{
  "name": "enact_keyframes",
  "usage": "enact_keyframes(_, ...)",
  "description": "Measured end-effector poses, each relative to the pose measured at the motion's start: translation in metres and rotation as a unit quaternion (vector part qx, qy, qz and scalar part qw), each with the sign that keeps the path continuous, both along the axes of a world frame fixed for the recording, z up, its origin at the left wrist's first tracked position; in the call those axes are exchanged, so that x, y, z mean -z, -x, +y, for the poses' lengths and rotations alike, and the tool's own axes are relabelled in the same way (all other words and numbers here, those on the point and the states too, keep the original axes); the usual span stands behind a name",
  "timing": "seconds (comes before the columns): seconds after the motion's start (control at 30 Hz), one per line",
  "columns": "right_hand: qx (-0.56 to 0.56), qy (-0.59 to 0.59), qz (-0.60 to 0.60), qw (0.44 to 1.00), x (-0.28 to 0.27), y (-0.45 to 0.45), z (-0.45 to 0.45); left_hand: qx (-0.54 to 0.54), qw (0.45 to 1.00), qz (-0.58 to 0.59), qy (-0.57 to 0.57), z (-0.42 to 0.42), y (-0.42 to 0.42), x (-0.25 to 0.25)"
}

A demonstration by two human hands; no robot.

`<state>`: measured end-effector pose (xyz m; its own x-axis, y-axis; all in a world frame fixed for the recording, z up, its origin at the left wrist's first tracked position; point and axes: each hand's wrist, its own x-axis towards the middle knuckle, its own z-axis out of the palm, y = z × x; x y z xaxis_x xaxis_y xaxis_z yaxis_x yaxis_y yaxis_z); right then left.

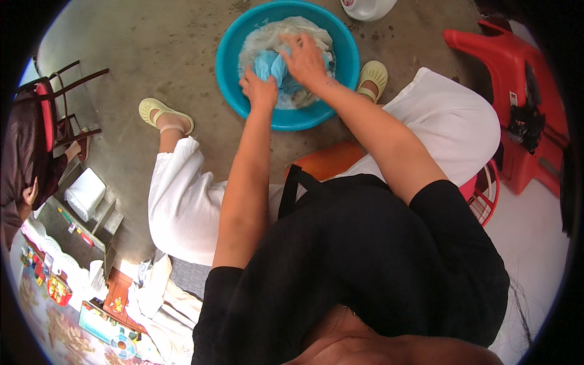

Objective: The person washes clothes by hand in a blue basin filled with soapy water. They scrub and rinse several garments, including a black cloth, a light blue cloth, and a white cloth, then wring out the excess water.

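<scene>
A round blue plastic basin [226, 80] rests on the floor between my feet, with foamy water [247, 51] inside. My left hand [260, 90] grips a wet light-blue cloth [264, 63], bunched up between its thumb and fingers. Over the right part of that cloth is my right hand [305, 59], slightly blurred and with fingers bent; whether it grips any fabric is unclear. A whitish cloth [299, 26] lies in the suds along the basin's far side, partly behind my right fingers.
A white plastic jug [368, 9] stands beyond the basin. To the right is a red plastic chair [515, 59] with a dark bundle on it. An orange object [326, 159] sits below the basin. Another person [27, 150] is seated at far left, near a white bin [86, 194].
</scene>
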<state>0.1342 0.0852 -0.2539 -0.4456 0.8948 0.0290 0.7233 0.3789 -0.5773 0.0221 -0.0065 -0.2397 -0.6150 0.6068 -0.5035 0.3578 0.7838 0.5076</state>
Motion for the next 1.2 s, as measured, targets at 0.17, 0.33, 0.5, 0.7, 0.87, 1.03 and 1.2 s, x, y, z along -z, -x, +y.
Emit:
enact_keyframes(0.17, -0.142, -0.06, -0.223, 0.963, 0.035, -0.012, -0.025, -0.032, 0.985, -0.168, -0.005, -0.017, 0.004, 0.042)
enact_keyframes(0.33, -0.108, 0.033, -0.259, 0.959, 0.05, 0.017, 0.001, -0.274, 0.869, -0.411, -0.015, 0.013, -0.001, -0.014)
enact_keyframes(0.5, -0.122, 0.11, -0.005, 0.986, -0.008, 0.021, -0.029, -0.345, 0.733, -0.584, -0.06, 0.013, 0.027, 0.011)
enact_keyframes(0.7, -0.156, 0.15, 0.094, 0.972, -0.096, 0.022, -0.071, -0.261, 0.775, -0.565, -0.107, 0.006, 0.018, -0.008)
enact_keyframes(0.87, -0.18, -0.054, -0.042, 0.981, -0.014, 0.009, -0.035, -0.307, 0.797, -0.5, -0.143, 0.008, 0.01, -0.006)
enact_keyframes(1.03, -0.084, -0.026, -0.091, 0.992, -0.008, -0.001, 0.01, -0.016, 0.982, -0.186, -0.002, 0.021, 0.014, -0.048)
enact_keyframes(1.2, -0.125, -0.15, -0.148, 0.97, -0.016, 0.008, 0.036, 0.207, 0.963, 0.17, 0.041, -0.013, -0.002, 0.008)
